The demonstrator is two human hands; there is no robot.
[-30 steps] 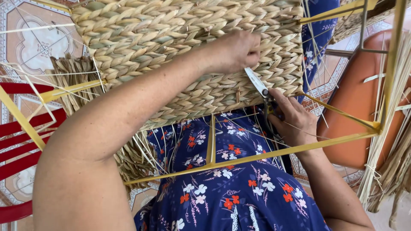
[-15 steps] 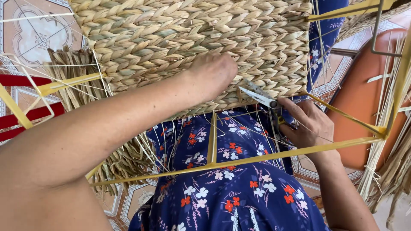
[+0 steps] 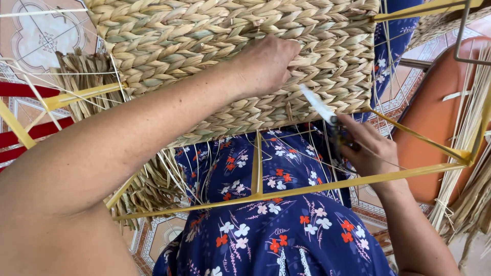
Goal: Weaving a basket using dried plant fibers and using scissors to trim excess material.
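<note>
A woven straw panel [image 3: 204,46] fills a yellow metal frame [image 3: 307,188] that rests over my lap. My left hand [image 3: 266,64] presses on the weave near its lower right part, fingers curled on a strand. My right hand [image 3: 368,151] holds a pair of scissors [image 3: 319,105] below the panel's lower edge. The blades point up and left toward the weave, close to my left hand. Whether my left fingers pinch a loose end is hidden.
Loose straw ends [image 3: 148,189] hang under the panel at left. An orange seat [image 3: 434,128] stands at right beside bundles of dry straw [image 3: 470,184]. Red bars [image 3: 25,128] lie at left on the patterned tile floor [image 3: 41,30]. My lap is in blue flowered cloth [image 3: 286,225].
My left hand has slid left and down across the weave. My right hand has brought the scissors closer to the panel's lower edge, blades raised toward the left hand.
</note>
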